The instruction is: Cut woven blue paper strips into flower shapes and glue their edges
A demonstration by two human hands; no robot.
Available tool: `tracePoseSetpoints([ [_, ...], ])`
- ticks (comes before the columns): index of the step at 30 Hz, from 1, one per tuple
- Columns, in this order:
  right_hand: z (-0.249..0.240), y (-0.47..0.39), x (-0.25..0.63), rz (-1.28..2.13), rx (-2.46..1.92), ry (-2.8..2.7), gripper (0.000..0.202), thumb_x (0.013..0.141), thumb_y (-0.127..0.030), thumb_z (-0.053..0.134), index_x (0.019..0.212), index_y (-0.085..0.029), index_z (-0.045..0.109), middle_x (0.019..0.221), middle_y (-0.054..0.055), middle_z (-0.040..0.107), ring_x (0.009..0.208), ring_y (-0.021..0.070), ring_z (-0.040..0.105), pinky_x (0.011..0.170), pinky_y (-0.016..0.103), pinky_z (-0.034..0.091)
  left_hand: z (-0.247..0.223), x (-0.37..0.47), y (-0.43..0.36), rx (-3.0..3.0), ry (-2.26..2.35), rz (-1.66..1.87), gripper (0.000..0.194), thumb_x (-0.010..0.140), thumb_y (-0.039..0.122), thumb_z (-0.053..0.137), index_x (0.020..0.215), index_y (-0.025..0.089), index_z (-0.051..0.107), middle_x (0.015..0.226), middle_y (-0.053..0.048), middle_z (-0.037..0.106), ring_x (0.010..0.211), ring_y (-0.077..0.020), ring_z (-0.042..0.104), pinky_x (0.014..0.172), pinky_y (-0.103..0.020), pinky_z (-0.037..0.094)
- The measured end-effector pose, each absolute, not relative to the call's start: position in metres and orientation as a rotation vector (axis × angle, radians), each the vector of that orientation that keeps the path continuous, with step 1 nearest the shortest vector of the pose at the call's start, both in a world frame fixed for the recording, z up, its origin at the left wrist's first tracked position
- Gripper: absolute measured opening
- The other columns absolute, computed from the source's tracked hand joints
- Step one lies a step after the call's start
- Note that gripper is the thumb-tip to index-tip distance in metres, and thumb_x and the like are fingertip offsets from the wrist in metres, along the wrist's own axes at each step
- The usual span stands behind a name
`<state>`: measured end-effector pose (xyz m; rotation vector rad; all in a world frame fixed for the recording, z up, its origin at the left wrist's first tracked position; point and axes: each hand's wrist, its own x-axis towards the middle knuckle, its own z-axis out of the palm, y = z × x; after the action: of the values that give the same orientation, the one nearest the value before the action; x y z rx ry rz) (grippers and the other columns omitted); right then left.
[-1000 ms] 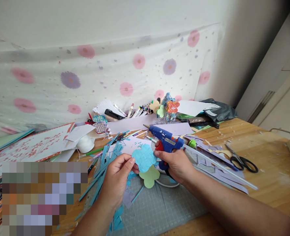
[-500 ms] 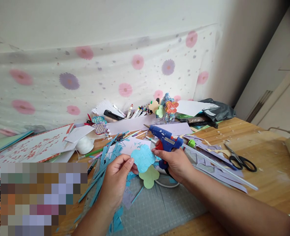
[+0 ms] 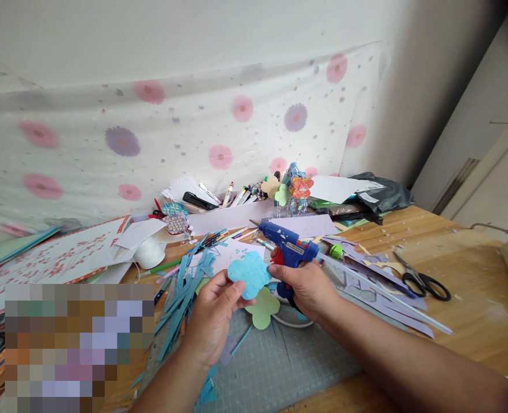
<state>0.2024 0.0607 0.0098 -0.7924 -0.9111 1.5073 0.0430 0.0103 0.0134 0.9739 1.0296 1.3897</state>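
L hand (image 3: 217, 304) pinches blue paper flower (image 3: 249, 272) at its lower L edge, thumb on near face; prob. leaves most of face uncovered. Flower is up over cutting mat (image 3: 288, 367), approx. centre. R hand (image 3: 313, 288) wraps glue gun (image 3: 290, 244) by handle; nozzle (image 3: 256, 223) points up & away, prob. to clear fingers. R thumb at flower's R edge, contact unclear. Green paper flower (image 3: 263, 310) just below blue one, partly hidden; can't tell if held. Scissors (image 3: 421, 285) well apart, R side of table (image 3: 473, 264), likely for elbow room.

A blue glue gun (image 3: 290, 244) tilts beside scalloped light-blue paper (image 3: 251, 273).
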Motion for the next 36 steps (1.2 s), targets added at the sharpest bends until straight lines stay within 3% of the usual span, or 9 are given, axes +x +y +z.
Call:
tracePoseSetpoints([
  [6, 0.012, 0.053, 0.198, 1.456, -0.878, -1.001, 0.027, 0.054, -0.023, 0.08, 0.076, -0.02, 0.064, 0.073, 0.002, 0.064, 0.07, 0.018, 0.058, 0.064, 0.029, 0.045, 0.012, 0.057, 0.009, 0.784, 1.013, 1.32, 0.024, 0.062, 0.029, 0.081, 0.077, 0.014, 0.07, 0.071, -0.006, 0.069, 0.068, -0.0166, 0.062, 0.062, -0.028, 0.051],
  [12, 0.016, 0.049, 0.194, 1.532, -0.925, -1.0, 0.028, 0.049, -0.02, 0.079, 0.075, -0.023, 0.066, 0.074, 0.002, 0.068, 0.072, 0.0199, 0.061, 0.064, 0.031, 0.047, 0.01, 0.055, 0.009, 0.711, 0.927, 1.315, 0.019, 0.066, 0.025, 0.078, 0.072, 0.015, 0.064, 0.061, -0.002, 0.065, 0.058, -0.012, 0.058, 0.058, -0.025, 0.048],
  [25, 0.016, 0.047, 0.193, 1.519, -0.957, -0.979, 0.029, 0.047, -0.021, 0.08, 0.073, -0.022, 0.068, 0.07, 0.002, 0.068, 0.067, 0.0194, 0.061, 0.061, 0.03, 0.047, 0.008, 0.057, 0.009, 0.729, 0.946, 1.329, 0.021, 0.066, 0.027, 0.079, 0.073, 0.015, 0.064, 0.062, -0.001, 0.065, 0.058, -0.0115, 0.058, 0.057, -0.024, 0.047],
  [36, 0.017, 0.05, 0.205, 1.396, -0.774, -0.976, 0.027, 0.06, -0.03, 0.08, 0.082, -0.021, 0.066, 0.081, 0.003, 0.066, 0.075, 0.0201, 0.064, 0.072, 0.033, 0.049, 0.018, 0.039, 0.012, 0.66, 0.678, 1.374, 0.022, 0.073, 0.023, 0.074, 0.06, 0.015, 0.059, 0.059, 0.002, 0.059, 0.056, -0.0101, 0.053, 0.066, -0.03, 0.051],
])
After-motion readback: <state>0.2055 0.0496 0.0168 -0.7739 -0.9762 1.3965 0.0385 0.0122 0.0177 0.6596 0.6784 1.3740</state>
